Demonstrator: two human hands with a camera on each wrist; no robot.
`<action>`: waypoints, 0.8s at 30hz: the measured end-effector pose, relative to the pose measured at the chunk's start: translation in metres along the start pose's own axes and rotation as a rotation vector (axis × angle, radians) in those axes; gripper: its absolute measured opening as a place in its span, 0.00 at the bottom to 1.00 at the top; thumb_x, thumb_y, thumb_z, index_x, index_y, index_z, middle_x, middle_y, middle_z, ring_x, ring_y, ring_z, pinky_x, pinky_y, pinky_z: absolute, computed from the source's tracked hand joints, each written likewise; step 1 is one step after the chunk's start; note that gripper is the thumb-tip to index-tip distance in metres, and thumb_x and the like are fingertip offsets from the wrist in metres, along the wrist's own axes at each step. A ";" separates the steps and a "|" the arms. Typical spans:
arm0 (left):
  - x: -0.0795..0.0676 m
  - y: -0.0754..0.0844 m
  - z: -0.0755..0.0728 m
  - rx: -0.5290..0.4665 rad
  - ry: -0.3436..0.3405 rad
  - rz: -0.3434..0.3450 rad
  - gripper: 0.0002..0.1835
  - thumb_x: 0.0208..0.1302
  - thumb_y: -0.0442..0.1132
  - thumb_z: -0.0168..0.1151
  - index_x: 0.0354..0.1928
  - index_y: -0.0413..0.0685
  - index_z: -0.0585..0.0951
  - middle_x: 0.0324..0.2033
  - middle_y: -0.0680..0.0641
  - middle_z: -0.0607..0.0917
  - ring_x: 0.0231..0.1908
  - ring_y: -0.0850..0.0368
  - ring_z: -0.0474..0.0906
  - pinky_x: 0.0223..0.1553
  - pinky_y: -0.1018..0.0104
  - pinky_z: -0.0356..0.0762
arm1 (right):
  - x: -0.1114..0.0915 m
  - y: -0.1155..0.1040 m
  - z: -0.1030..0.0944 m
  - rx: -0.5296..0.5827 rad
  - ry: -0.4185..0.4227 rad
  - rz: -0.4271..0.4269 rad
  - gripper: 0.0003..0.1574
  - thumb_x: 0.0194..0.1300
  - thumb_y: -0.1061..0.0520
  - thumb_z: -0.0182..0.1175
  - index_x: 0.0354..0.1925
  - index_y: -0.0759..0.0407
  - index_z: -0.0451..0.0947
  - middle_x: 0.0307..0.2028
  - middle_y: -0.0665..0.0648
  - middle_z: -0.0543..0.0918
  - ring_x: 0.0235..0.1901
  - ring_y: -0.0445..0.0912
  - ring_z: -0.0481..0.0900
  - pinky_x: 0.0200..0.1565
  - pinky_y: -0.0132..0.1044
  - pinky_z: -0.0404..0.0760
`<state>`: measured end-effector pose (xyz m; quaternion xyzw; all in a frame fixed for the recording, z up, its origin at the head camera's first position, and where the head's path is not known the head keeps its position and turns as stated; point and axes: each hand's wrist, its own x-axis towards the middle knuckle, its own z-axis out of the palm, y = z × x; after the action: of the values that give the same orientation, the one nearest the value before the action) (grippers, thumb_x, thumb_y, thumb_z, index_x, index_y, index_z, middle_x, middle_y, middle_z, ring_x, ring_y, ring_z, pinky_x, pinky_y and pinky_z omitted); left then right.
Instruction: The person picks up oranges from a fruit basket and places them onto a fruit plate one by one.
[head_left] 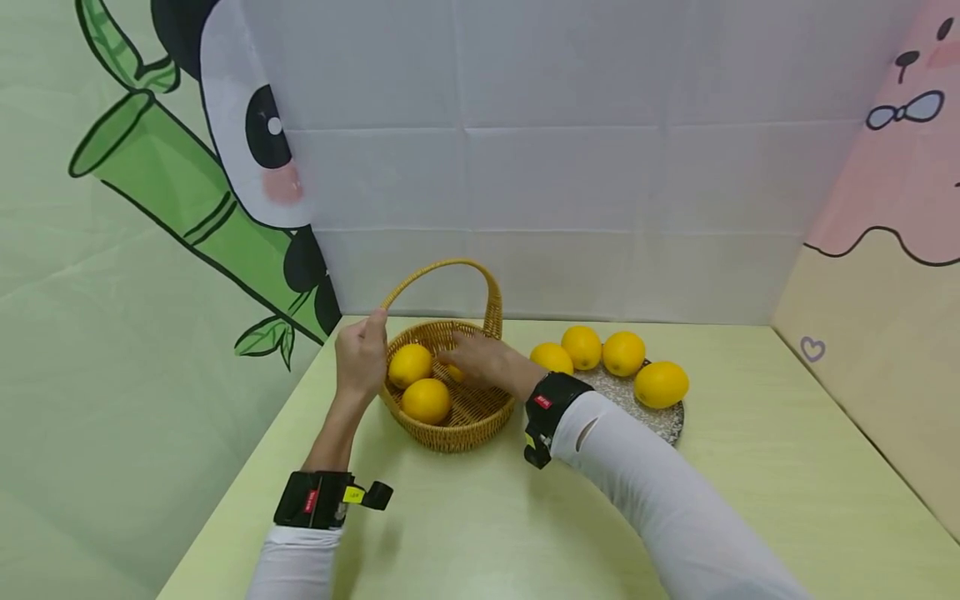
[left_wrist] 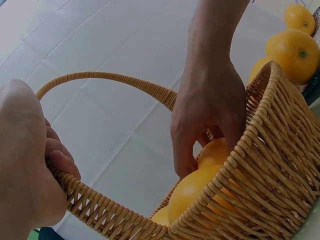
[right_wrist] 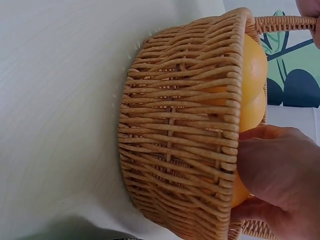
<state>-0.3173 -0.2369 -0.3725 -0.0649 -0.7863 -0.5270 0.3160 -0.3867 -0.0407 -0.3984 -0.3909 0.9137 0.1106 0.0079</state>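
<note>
A woven wicker basket (head_left: 450, 437) stands on the table, and my left hand (head_left: 362, 354) grips the left side of its arched handle. Inside lie two yellow oranges, a rear orange (head_left: 410, 366) and a front orange (head_left: 427, 402). My right hand (head_left: 483, 362) reaches over the rim into the basket. Its fingers curl round a third orange (left_wrist: 214, 152), which is partly hidden under the hand in the left wrist view. In the right wrist view, the basket wall (right_wrist: 180, 115) covers the fingertips and much of that orange (right_wrist: 239, 191).
Right of the basket, a round speckled grey plate (head_left: 663, 421) carries several oranges, among them a right-hand orange (head_left: 662, 384) near its edge. Behind the pale table (head_left: 787, 467) hangs a light cloth backdrop (head_left: 562, 183), with printed cloths at both sides.
</note>
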 end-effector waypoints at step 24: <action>0.002 -0.005 -0.005 -0.005 -0.007 0.001 0.35 0.78 0.58 0.48 0.10 0.51 0.63 0.06 0.59 0.60 0.10 0.59 0.53 0.12 0.68 0.49 | -0.040 0.011 -0.032 0.324 0.101 -0.123 0.34 0.67 0.49 0.68 0.69 0.45 0.72 0.66 0.56 0.69 0.55 0.46 0.72 0.54 0.42 0.77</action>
<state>-0.3191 -0.2443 -0.3737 -0.0681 -0.7859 -0.5287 0.3134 -0.3642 -0.0111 -0.3610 -0.4447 0.8932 -0.0583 0.0316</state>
